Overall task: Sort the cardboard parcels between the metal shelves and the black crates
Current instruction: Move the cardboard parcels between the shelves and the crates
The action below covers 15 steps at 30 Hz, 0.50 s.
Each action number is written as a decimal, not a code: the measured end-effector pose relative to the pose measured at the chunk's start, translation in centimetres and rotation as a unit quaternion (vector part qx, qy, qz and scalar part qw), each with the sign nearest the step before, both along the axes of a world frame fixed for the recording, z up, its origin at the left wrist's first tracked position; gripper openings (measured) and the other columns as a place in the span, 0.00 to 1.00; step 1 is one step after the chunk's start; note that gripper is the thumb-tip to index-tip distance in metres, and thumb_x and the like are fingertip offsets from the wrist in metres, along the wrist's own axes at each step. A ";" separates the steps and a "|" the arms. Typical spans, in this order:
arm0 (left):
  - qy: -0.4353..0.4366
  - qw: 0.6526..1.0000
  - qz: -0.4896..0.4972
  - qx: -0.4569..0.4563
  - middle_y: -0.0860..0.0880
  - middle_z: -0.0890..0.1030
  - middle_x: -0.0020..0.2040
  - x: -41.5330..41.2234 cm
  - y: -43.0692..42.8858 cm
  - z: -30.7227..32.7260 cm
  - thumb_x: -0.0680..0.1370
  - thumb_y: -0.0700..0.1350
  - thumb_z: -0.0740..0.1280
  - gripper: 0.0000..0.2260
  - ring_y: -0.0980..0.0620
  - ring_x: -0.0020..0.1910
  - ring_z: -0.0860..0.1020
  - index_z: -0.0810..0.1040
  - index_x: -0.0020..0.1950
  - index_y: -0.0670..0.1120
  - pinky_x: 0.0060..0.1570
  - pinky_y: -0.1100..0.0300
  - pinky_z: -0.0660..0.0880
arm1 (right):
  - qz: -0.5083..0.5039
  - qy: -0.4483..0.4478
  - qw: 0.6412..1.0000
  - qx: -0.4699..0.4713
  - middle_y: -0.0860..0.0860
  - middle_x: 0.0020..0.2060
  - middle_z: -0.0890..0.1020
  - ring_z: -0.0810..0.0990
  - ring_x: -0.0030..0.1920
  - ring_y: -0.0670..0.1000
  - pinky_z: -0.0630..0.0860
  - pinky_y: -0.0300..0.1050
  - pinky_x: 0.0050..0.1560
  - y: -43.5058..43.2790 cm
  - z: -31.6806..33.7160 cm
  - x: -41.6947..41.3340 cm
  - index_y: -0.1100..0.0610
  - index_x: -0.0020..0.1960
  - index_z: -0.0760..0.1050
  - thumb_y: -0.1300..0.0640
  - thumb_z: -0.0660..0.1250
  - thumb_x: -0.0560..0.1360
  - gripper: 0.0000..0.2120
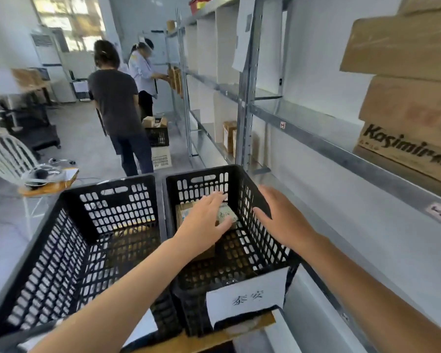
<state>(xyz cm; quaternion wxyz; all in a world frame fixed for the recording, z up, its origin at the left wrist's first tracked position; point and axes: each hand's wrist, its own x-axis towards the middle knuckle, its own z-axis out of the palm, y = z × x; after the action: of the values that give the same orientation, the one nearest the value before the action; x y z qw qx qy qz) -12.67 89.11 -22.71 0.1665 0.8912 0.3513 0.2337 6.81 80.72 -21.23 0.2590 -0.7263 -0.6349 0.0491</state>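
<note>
Cardboard lies under the left grip (204, 217), which is held released, fingers straight, over a small labelled parcel (227, 215) inside the right black crate (242, 179); contact cannot be confirmed. The right grip (283, 215), likewise released and empty, is held just beside it, above the crate's wall. A second parcel (183, 212) is partly hidden beneath the left grip. In the left black crate (69, 225), beyond that grip, no parcel can be made out through the mesh. Large boxes (405, 47) are stacked on the metal shelves (316, 138) past the right grip and are cut off by the frame. The sorting is judged only partly done. The paper tag (247, 296) nearer than both grips is blurred.
</note>
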 end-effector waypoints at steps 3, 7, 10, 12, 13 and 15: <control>0.010 1.000 -0.019 0.017 0.50 0.64 0.77 -0.7 -3.0 0.6 0.81 0.52 0.63 0.26 0.52 0.77 0.59 0.63 0.77 0.46 0.77 0.57 0.54 | -0.017 -0.017 0.999 0.028 0.51 0.74 0.68 0.66 0.73 0.51 0.66 0.50 0.73 -4.2 -0.2 -0.9 0.56 0.77 0.60 0.50 0.62 0.81 0.27; 0.003 0.999 -0.050 0.015 0.50 0.61 0.79 -0.8 -7.3 2.1 0.82 0.53 0.62 0.26 0.54 0.78 0.55 0.62 0.78 0.47 0.78 0.54 0.52 | -0.058 -0.025 0.997 0.036 0.52 0.74 0.68 0.65 0.73 0.51 0.62 0.44 0.70 -9.6 0.6 -1.5 0.56 0.77 0.60 0.49 0.62 0.81 0.27; 0.007 0.996 -0.081 0.022 0.51 0.59 0.80 -0.5 -10.0 3.4 0.82 0.54 0.62 0.27 0.54 0.79 0.53 0.60 0.79 0.48 0.78 0.52 0.52 | -0.087 -0.039 0.995 0.029 0.52 0.75 0.66 0.64 0.74 0.52 0.63 0.47 0.72 -12.7 2.1 -2.1 0.56 0.78 0.59 0.49 0.62 0.81 0.28; 0.005 0.995 -0.100 0.028 0.51 0.58 0.80 -0.3 -11.5 4.2 0.82 0.54 0.62 0.27 0.54 0.79 0.53 0.59 0.79 0.48 0.78 0.56 0.48 | -0.109 -0.043 0.993 0.034 0.53 0.74 0.67 0.65 0.73 0.53 0.63 0.48 0.71 -14.7 3.1 -3.0 0.57 0.77 0.59 0.49 0.61 0.82 0.28; 0.004 0.993 -0.111 0.033 0.52 0.58 0.80 -0.3 -12.1 4.5 0.82 0.54 0.61 0.28 0.54 0.79 0.53 0.59 0.79 0.48 0.77 0.59 0.46 | -0.122 -0.043 0.991 0.037 0.53 0.74 0.67 0.65 0.73 0.53 0.63 0.48 0.71 -15.8 3.6 -3.5 0.57 0.77 0.59 0.49 0.61 0.82 0.28; -0.004 0.990 -0.133 0.039 0.51 0.58 0.80 -0.4 -13.3 5.1 0.82 0.55 0.61 0.28 0.53 0.79 0.53 0.59 0.79 0.48 0.73 0.62 0.45 | -0.146 -0.043 0.988 0.041 0.51 0.75 0.65 0.63 0.74 0.52 0.61 0.47 0.72 -17.8 4.3 -4.6 0.55 0.78 0.58 0.48 0.61 0.82 0.28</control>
<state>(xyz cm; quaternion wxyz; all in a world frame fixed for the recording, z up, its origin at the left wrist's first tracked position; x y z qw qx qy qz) -13.06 75.78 -17.60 0.1627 0.9348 0.2202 0.2262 2.22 62.88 -16.88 0.2651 -0.8015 -0.5340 -0.0464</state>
